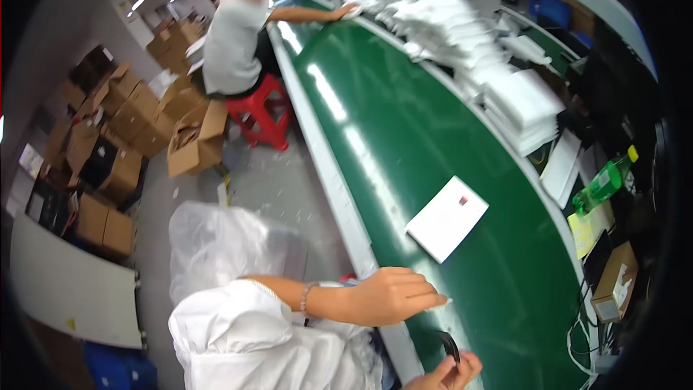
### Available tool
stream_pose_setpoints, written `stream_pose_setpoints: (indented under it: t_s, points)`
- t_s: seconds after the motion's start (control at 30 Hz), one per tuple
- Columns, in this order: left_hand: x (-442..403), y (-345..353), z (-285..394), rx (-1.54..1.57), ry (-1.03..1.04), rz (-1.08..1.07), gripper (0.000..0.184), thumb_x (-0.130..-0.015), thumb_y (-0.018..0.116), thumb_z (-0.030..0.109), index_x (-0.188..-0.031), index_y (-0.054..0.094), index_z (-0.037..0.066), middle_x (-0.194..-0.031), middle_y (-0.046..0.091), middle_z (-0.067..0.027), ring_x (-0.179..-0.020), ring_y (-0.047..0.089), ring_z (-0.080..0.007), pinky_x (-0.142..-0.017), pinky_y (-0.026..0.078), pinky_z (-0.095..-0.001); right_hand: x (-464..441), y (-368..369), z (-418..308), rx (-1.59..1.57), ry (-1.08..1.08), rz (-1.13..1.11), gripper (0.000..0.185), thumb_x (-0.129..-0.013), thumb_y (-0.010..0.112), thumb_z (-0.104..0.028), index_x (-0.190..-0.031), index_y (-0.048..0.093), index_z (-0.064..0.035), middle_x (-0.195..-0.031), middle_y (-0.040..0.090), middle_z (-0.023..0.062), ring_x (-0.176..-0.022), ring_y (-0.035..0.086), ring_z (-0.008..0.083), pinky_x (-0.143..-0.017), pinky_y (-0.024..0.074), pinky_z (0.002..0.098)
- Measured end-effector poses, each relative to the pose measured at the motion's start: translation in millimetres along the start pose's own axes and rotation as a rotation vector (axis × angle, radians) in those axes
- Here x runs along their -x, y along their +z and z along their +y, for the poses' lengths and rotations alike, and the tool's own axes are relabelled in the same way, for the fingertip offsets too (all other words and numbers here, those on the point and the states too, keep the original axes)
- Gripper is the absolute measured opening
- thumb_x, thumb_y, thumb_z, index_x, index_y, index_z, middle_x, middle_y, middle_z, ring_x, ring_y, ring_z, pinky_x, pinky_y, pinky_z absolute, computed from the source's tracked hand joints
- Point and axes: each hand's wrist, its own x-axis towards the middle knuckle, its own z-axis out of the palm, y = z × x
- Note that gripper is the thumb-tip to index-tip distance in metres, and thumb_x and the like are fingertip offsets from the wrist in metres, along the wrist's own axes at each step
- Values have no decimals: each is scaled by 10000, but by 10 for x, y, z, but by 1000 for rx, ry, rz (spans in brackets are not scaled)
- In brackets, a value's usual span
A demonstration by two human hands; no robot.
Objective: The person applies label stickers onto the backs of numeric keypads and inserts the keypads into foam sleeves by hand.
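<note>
My left hand (393, 296), with a bracelet at the wrist, is over the near edge of the green conveyor belt (375, 137). Its fingers are pressed together, and a small pale bit shows at the fingertips, too small to name. Lower down, my right hand (456, 371) pinches a black curved strip (449, 345) between thumb and fingers; part of this hand is cut off by the frame. Beyond both hands, a flat white box (447, 219) with a small dark red mark lies on the belt, touched by neither.
Across the belt are stacked white foam-like sheets (523, 105), a green bottle (605, 184) and a small brown carton (616, 282). Another person (234, 43) sits on a red stool (261, 112), one hand at the belt. Open cardboard boxes (198, 141) and a plastic bag (216, 245) stand left.
</note>
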Motion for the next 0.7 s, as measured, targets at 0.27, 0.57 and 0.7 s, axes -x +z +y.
stream_pose_setpoints:
  t_s: [0.27,0.57,0.7]
  points:
    - [-301,-790,-1367,796,-428,117,184,-869,558,48,-1045,610,60,-1028,632,-72,-876,586,-160,-797,467,-286,-763,-250,900,420,-481,-340,744,-824,668,-207,-1397,250,16,-1260,478,216,-962,529,306,-879,441,373]
    - [-196,-1265,-2151,888,-468,640,131,-779,487,-31,-805,605,18,-868,590,-108,-785,526,-159,-735,417,-245,-1093,741,156,241,-415,-453,693,-835,619,-117,-1384,232,52,-1277,454,258,-1109,497,343,-981,393,368]
    - [-209,-1183,-2065,1153,-327,506,153,-748,442,10,-674,574,31,-740,554,-95,-653,454,-157,-644,358,-239,-1404,1750,-187,320,-488,-674,754,-743,590,-118,-1395,247,44,-1386,358,223,-1173,428,346,-1042,280,431]
